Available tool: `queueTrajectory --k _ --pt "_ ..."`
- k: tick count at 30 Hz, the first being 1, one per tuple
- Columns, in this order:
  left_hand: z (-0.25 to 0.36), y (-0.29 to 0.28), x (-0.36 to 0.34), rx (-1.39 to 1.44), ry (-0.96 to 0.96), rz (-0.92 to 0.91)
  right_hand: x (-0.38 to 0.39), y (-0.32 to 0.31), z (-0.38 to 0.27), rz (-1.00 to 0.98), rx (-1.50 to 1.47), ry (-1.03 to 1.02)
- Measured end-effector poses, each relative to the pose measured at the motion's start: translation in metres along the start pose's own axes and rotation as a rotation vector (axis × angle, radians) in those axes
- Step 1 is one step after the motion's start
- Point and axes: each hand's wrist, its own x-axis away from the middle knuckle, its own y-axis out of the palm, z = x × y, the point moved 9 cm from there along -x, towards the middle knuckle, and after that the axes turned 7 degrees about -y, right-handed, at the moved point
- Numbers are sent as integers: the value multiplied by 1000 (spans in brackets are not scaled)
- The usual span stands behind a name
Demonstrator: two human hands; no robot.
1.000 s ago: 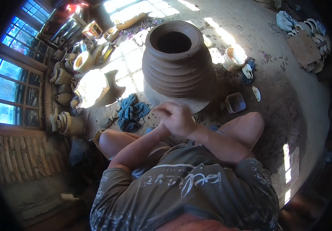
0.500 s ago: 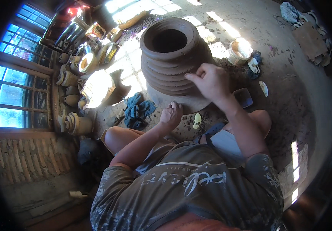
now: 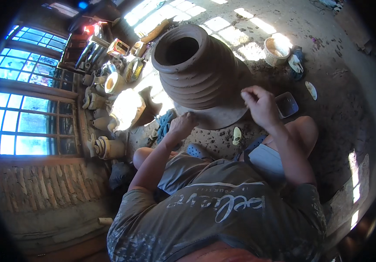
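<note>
As the head view looks down, a big clay pot [image 3: 194,65] stands on a round wheel [image 3: 223,118] on the floor, built tall in ridged rings with its mouth open. The left hand [image 3: 182,124] rests at the wheel's edge, fingers curled. The right hand [image 3: 260,105] hovers just beside the pot, fingers loose, holding nothing I can see. Most shaping looks done; smoothing may remain

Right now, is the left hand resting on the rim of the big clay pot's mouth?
No, the left hand sits low by the round base, far below the clay pot's open mouth.
</note>
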Motion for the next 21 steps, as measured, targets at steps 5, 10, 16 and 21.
queueTrajectory --k 5,10,16,21 --pt "20 25 7 -161 59 -17 14 14 -28 41 -3 -233" --pt "11 34 -4 -295 97 -16 -11 23 -22 61 -202 -84" --pt "22 37 1 -275 159 70 -11 36 -74 98 -46 -360" --pt "42 53 5 -304 143 99 0 86 -110 17 159 -622"
